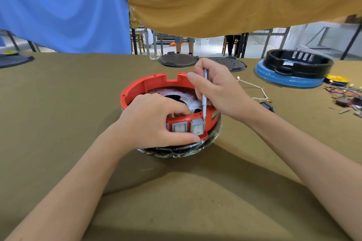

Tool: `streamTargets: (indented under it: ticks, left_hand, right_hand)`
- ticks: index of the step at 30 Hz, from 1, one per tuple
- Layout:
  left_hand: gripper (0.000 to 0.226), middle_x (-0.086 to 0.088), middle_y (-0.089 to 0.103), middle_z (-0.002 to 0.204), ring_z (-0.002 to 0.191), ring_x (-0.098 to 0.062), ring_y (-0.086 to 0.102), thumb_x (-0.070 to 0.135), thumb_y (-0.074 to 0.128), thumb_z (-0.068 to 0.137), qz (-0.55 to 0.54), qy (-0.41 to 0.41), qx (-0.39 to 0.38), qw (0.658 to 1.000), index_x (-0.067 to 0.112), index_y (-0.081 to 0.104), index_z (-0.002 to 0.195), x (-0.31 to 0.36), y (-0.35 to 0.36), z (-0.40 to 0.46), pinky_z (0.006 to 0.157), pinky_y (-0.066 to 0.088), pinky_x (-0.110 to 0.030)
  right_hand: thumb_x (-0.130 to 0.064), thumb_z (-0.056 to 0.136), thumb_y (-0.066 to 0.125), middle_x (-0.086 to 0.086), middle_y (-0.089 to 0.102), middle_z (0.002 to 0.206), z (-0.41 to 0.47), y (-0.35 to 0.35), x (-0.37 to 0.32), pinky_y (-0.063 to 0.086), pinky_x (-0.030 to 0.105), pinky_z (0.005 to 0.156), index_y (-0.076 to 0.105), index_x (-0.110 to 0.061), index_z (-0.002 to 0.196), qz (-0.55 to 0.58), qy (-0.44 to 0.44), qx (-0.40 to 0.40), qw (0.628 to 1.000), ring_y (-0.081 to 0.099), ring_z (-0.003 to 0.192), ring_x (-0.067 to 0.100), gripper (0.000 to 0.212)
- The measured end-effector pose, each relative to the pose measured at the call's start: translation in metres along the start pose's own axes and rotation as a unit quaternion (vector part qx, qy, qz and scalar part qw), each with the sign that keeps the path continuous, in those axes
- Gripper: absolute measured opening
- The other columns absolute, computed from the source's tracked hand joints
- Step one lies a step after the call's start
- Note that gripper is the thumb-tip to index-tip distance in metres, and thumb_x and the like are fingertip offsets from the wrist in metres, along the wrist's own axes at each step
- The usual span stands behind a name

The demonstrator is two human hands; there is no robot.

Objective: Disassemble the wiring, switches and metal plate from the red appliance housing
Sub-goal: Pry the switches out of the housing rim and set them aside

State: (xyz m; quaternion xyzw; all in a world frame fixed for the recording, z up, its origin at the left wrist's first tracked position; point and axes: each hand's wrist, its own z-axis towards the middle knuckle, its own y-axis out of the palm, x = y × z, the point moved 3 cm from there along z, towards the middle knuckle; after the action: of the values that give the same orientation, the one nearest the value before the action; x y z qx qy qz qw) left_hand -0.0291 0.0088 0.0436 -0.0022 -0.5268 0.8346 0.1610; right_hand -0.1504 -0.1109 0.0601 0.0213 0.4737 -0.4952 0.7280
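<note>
The red appliance housing [148, 84] sits upside down on the olive table [58, 103], its black base wrapped in plastic film. A perforated metal plate [176, 93] lies inside it. Two grey rocker switches [197, 127] show in the near wall. My left hand [154, 123] grips that near wall, fingers hooked over the rim and thumb under the switches. My right hand [217, 88] holds a thin silver screwdriver [204, 100] upright, its tip at the top right corner of the right-hand switch.
White loose wires [254, 88] lie just right of the housing. A black housing on a blue ring [293, 68] stands far right, with a heap of coloured wires and parts [344, 96] beside it. Two dark round lids [178, 60] rest at the far edge.
</note>
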Motion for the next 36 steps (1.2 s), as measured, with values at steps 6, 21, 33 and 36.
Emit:
streamTargets:
  ticks: [6,21,33,36]
  left_hand:
    - [0.056,0.009,0.055,0.055,0.053,-0.014,0.050,0.081,0.051,0.071,0.008,-0.005,0.008,1.000,0.030,0.071,0.082,0.002,-0.001,0.001,0.052,0.042,-0.039]
    - [0.055,0.007,0.059,0.059,0.055,-0.015,0.053,0.079,0.050,0.072,0.010,-0.001,0.001,1.000,0.030,0.070,0.083,0.002,0.000,0.000,0.055,0.044,-0.040]
    - [0.058,0.010,0.062,0.061,0.056,-0.011,0.055,0.082,0.050,0.071,0.009,-0.004,-0.003,1.000,0.031,0.072,0.088,0.001,-0.001,0.001,0.055,0.046,-0.040]
    - [0.059,0.008,0.064,0.063,0.058,-0.012,0.057,0.082,0.048,0.071,0.007,-0.007,-0.012,1.000,0.031,0.072,0.090,0.001,0.000,0.001,0.057,0.047,-0.041]
  right_hand:
    - [-0.012,0.101,0.049,0.004,0.037,0.062,-0.020,-0.002,-0.016,0.030,0.020,0.048,0.037,-0.016,0.079,-0.069,-0.150,0.113,0.980,0.035,0.048,0.018,0.026]
    - [-0.006,0.101,0.049,-0.001,0.047,0.052,-0.011,0.004,0.004,0.037,0.018,0.051,0.037,-0.015,0.074,0.036,0.005,0.066,0.997,0.043,0.046,0.007,0.031]
    - [-0.017,0.101,0.049,0.009,0.037,0.059,-0.028,0.008,-0.005,0.036,0.032,0.048,0.037,-0.022,0.079,-0.018,-0.098,0.144,0.985,0.037,0.050,0.026,0.026]
    - [-0.014,0.101,0.050,0.013,0.041,0.059,-0.030,0.012,-0.002,0.037,0.026,0.050,0.038,-0.021,0.078,-0.035,-0.086,0.127,0.988,0.040,0.051,0.025,0.027]
